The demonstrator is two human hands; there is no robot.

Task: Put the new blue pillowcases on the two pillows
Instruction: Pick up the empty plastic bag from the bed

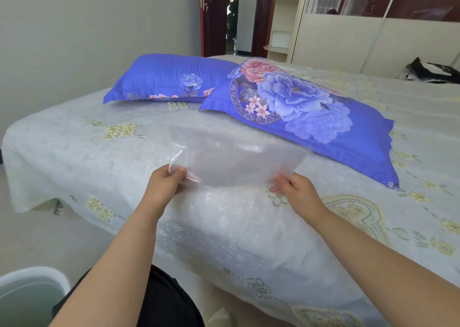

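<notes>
Two pillows, far pillow (171,78) and near pillow (306,112), lay on the bed (224,227), both already in blue cases. The left hand (165,182) and right hand (295,186) each pinched an empty clear bag (236,162) above the bed; the task looked almost finished.

no readable text, labels, brands or numbers show anywhere in this view.
</notes>
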